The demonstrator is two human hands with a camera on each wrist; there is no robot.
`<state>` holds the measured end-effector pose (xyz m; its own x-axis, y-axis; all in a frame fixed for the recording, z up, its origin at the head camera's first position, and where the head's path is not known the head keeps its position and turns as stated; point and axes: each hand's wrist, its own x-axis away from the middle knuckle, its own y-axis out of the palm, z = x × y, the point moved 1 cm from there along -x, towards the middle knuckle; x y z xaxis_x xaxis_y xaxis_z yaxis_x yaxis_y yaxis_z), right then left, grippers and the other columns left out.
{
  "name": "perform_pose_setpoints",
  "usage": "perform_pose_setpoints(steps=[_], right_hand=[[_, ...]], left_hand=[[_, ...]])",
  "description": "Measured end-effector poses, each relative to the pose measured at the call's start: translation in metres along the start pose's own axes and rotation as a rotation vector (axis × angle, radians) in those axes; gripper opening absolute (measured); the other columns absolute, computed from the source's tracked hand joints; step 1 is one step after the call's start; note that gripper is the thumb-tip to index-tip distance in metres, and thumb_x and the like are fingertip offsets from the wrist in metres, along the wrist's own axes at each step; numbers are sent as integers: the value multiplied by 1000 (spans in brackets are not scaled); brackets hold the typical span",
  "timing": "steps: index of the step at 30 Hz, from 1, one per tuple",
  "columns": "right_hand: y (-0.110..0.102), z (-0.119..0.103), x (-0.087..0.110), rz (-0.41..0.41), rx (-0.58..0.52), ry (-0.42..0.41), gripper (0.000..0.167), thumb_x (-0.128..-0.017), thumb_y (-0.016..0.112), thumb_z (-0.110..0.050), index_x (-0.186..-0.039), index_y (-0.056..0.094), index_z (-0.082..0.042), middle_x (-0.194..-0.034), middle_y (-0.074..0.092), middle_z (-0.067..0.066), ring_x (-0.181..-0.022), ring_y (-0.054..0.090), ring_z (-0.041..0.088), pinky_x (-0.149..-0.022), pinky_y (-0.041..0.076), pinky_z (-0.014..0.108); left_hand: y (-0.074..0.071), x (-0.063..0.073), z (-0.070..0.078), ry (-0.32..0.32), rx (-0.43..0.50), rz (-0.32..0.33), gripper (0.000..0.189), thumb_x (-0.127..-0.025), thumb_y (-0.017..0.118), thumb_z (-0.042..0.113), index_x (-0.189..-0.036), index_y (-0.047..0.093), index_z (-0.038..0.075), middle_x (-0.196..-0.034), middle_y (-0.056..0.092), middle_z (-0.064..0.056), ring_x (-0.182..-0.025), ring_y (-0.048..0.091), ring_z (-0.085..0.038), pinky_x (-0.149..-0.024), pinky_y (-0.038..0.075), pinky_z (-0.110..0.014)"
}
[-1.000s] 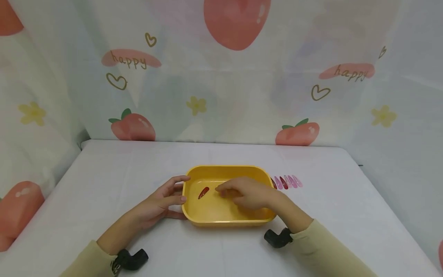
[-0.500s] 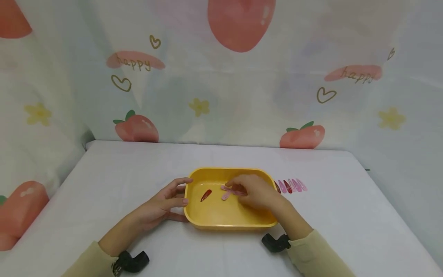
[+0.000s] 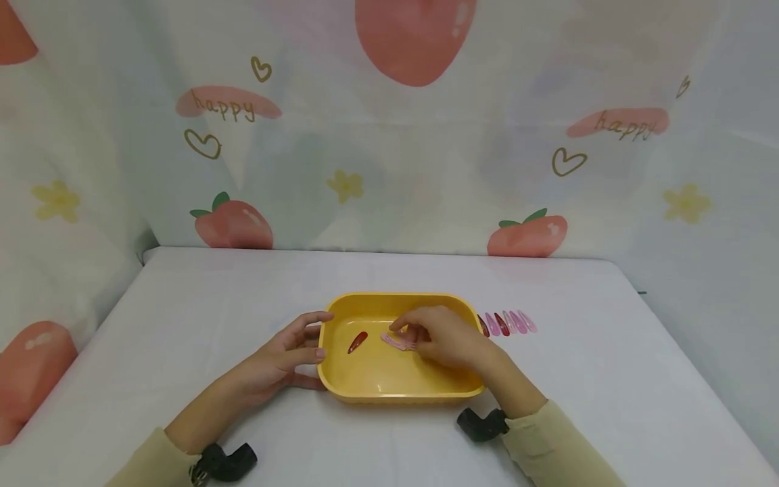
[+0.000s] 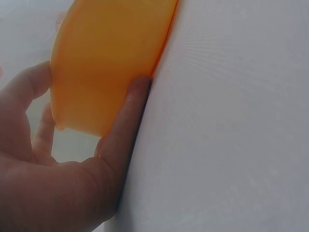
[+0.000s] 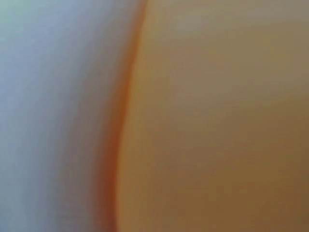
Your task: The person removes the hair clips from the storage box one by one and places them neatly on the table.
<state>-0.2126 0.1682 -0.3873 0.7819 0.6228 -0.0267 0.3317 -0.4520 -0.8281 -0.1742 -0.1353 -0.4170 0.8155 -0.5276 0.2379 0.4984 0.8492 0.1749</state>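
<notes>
Head view: I see left hand [image 3: 289,353], fingers spread, touching left end of yellow rounded plastic tray [image 3: 380,375] on white surface [image 3: 274,284]. Inside tray, right hand [image 3: 447,335] bends over pink slim clips [image 3: 397,343]; can't tell if pinching. Glossy red teardrop clip [image 3: 358,342] lies left. Left wrist: fingers against tray. Right wrist: blurred.

The yellow tray [image 3: 380,379], oblong and with rounded corners, stands flat and upright, just below the centre of the head view. Inside its left half lies one red hair clip [image 3: 358,342], glossy and slim, slanting with its upper end toward the right. Near the tray's middle are pale pink hair clips [image 3: 395,341], overlapping, partly hidden, so I cannot count them.
</notes>
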Motion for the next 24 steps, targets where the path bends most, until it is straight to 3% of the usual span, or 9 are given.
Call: perform_pose_setpoints(steps=[9,17,21,24], right_hand=[[-14,-4,2,50,-251,35,37,-88,56,7,-118,69,-10,-84,62,-2,-75,54,19,-63,46,22],[-29,-5,7,61,-461,78,33,-94,58,0,-126,64,-7,-91,65,10,-81,67,37,-68,61,35],[-31,-4,7,106,-510,107,32,-95,64,-8,-127,64,-3,-88,66,12,-78,68,35,-71,62,35],[-30,-2,7,131,-478,116,32,-92,67,-5,-124,66,-2,-88,65,12,-76,66,28,-72,60,30]], left_hand=[[-1,1,1,1,-1,-3,61,-98,60,11,-152,30,18,-156,26,-19,-123,55,-35,-88,56,-56],[-1,0,1,2,13,-15,62,-99,59,11,-152,29,18,-157,25,-20,-123,54,-35,-89,56,-56],[-1,1,1,6,15,-20,62,-99,58,10,-153,28,17,-157,25,-20,-123,54,-35,-89,56,-56],[0,1,1,6,12,-20,62,-99,58,11,-153,28,17,-157,25,-20,-123,55,-35,-89,56,-56]])
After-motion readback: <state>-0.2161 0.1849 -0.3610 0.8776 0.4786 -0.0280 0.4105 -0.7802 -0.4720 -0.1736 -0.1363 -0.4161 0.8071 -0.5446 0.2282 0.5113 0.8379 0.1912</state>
